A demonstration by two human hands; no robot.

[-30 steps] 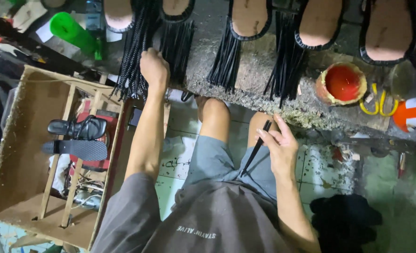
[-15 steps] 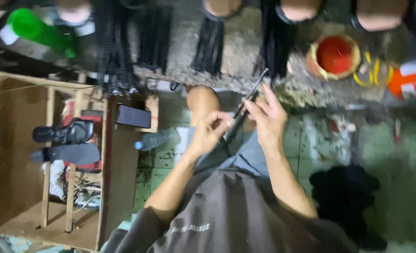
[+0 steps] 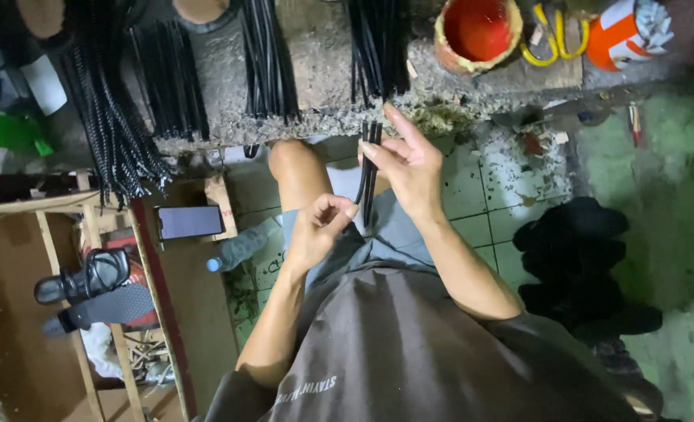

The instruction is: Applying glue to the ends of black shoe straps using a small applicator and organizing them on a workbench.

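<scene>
Thin black straps (image 3: pixel 369 168) stand upright between my two hands, above my lap. My right hand (image 3: pixel 409 164) grips them near the top, fingers stretched out. My left hand (image 3: pixel 321 228) pinches their lower end with curled fingers. Just beyond my hands runs a rough stone ledge (image 3: pixel 315 78) draped with bundles of black straps (image 3: pixel 265 59) and braided cords (image 3: pixel 112 129).
A red-filled bowl (image 3: pixel 478 30), yellow-handled scissors (image 3: pixel 554 35) and an orange-and-white container (image 3: pixel 624 31) sit on the ledge at right. At left, a wooden crate (image 3: pixel 65 312) holds black sandals (image 3: pixel 89 293); a phone (image 3: pixel 190 222) lies on its corner. Dark cloth (image 3: pixel 581 258) lies on the tiled floor.
My left hand left the braided cords on the ledge and came to the straps in my right hand. Both hands now hold the straps upright, nearer the ledge.
</scene>
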